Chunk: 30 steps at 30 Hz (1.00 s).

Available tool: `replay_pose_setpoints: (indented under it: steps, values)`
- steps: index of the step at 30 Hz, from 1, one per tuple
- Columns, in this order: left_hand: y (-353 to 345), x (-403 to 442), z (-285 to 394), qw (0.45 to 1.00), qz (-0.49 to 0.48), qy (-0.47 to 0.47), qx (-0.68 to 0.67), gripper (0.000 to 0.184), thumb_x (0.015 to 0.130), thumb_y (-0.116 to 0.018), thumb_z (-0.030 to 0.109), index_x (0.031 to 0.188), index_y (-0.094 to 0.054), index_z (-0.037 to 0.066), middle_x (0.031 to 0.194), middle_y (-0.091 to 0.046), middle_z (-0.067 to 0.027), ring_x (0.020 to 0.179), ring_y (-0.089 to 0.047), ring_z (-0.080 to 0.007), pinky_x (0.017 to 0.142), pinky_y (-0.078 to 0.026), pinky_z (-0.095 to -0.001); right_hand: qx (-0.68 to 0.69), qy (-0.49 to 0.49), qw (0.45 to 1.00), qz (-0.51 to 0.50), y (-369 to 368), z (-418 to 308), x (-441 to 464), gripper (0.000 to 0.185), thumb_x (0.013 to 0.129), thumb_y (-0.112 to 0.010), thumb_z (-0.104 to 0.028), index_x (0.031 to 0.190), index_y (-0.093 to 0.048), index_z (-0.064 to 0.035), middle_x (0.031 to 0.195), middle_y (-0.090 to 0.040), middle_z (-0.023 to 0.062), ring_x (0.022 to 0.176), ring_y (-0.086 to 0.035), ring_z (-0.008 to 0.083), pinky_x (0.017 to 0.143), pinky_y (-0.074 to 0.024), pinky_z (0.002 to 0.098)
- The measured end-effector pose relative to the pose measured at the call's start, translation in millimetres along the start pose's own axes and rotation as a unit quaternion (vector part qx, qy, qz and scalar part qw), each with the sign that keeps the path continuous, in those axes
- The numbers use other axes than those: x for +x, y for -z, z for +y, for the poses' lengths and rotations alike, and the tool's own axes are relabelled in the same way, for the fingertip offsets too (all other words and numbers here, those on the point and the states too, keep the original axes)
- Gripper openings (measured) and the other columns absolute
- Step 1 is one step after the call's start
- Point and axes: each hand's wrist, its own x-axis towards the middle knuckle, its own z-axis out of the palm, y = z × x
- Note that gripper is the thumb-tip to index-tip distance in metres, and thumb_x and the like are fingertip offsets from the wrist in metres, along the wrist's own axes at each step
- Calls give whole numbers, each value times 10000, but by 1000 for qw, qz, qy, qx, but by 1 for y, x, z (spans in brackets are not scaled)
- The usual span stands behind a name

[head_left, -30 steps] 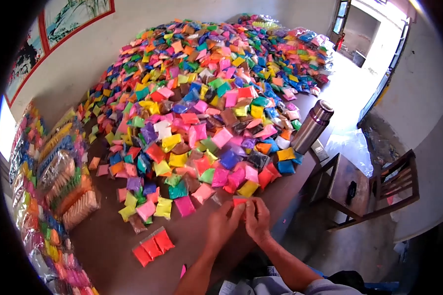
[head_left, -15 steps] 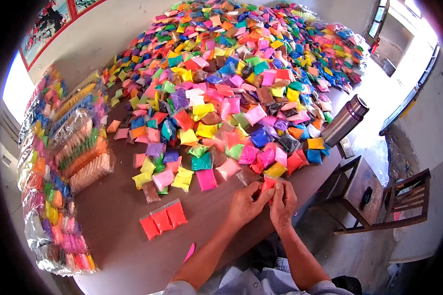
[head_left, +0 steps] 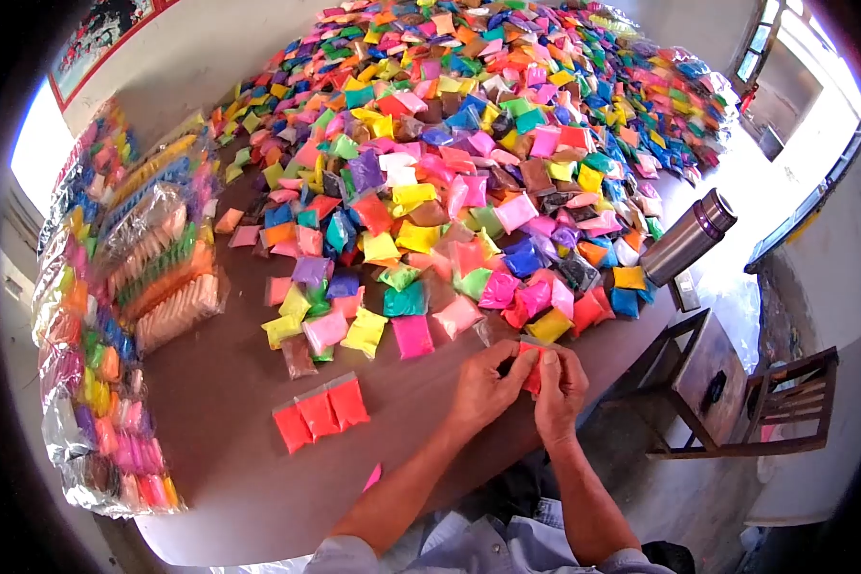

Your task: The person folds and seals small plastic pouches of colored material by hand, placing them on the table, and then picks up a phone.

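Observation:
Near the table's front edge, my left hand [head_left: 489, 385] and my right hand [head_left: 559, 387] pinch a small red packet [head_left: 536, 356] between them. It looks like a clear plastic bag with soft red filling, and the fingers cover much of it. To the left of my hands, three red packets [head_left: 320, 415] lie in an overlapping row on the brown table. A thin pink strip [head_left: 372, 476] rests by my left forearm. Just beyond my hands is the near edge of a large pile of colourful packets [head_left: 417, 238].
Clear bags of sorted packets [head_left: 176, 315] line the table's left side. A steel thermos [head_left: 689, 237] stands at the pile's right edge. Beyond the brown table [head_left: 230, 497], on the right, are a small wooden table [head_left: 706, 378] and a wooden chair [head_left: 796, 402].
The camera view has shifted slightly. My hands still hold the red packet, and their grip has changed only a little. The row of three packets stays in place on the table.

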Motion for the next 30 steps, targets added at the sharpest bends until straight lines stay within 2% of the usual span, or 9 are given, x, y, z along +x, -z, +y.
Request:
replay_pose_setpoints:
  steps: [4, 6, 12, 13, 17, 22, 24, 28, 30]
  values:
    - [-8, -1, -4, 998, 27, -27, -56, 186, 1002, -716, 184, 1042, -742, 5, 821, -731, -97, 723, -655, -114, 658, -536, -302, 13, 42, 999, 7, -1, -10, 1, 162, 1055, -620, -150, 1082, -691, -7, 964, -693, 24, 879, -601, 91, 793, -514, 268]
    - [-8, 0, -6, 994, 31, -9, -106, 179, 1010, -711, 163, 1048, -757, -7, 901, -754, -43, 833, -666, -90, 741, -556, -276, -25, 71, 997, -23, 0, -12, 1, 138, 1045, -634, -130, 1080, -692, -9, 964, -688, 14, 875, -600, 86, 784, -510, 260]
    - [-4, 1, -3, 997, 39, -2, -72, 161, 1015, -694, 137, 1032, -757, -10, 894, -759, -63, 815, -668, -97, 733, -556, -290, -18, 60, 998, -24, -4, -14, -1, 121, 1039, -635, -112, 1085, -691, -16, 962, -670, -12, 849, -586, 72, 766, -499, 250]
    - [-5, 1, -6, 997, 47, -33, -57, 159, 1015, -690, 132, 1028, -754, -13, 883, -754, -69, 808, -668, -103, 726, -554, -297, -54, 50, 997, -21, -2, -10, 0, 126, 1039, -639, -118, 1096, -686, -16, 963, -666, -13, 845, -581, 66, 763, -493, 241]
    - [-6, 1, -7, 997, 40, -47, -46, 160, 1011, -700, 142, 1028, -752, -8, 879, -742, -66, 799, -659, -107, 712, -548, -290, -4, 57, 998, -21, -3, -4, 0, 133, 1041, -645, -127, 1103, -682, -15, 966, -657, -16, 851, -577, 64, 767, -486, 234]
    - [-7, 0, -5, 997, 26, -47, -47, 179, 1009, -714, 178, 1049, -740, 6, 828, -722, -85, 743, -653, -114, 664, -541, -308, 2, 58, 998, -9, 2, 6, 1, 109, 1060, -619, -96, 1092, -673, -6, 1024, -666, 21, 912, -587, 99, 822, -502, 268]
    - [-6, 0, -5, 996, 24, -73, 43, 193, 1003, -721, 202, 1005, -724, 8, 768, -688, -138, 658, -656, -172, 605, -526, -348, 2, 67, 998, 15, 0, 5, 1, 122, 1064, -609, -105, 1094, -673, -6, 1022, -668, 29, 920, -593, 108, 830, -506, 275]
    - [-7, 1, -10, 992, 59, -96, 64, 208, 994, -723, 210, 958, -701, 7, 729, -641, -187, 601, -637, -253, 573, -507, -390, -29, 72, 997, -13, -3, -3, 3, 163, 1078, -579, -137, 1115, -669, -5, 1037, -670, 42, 939, -600, 124, 849, -509, 290]
    - [-8, 2, -12, 985, 94, -135, 56, 218, 992, -720, 209, 929, -683, 4, 737, -634, -208, 612, -643, -335, 572, -506, -417, -19, 63, 997, -30, -4, -4, 3, 209, 1090, -550, -171, 1141, -662, -2, 1060, -670, 54, 967, -603, 139, 864, -509, 301]
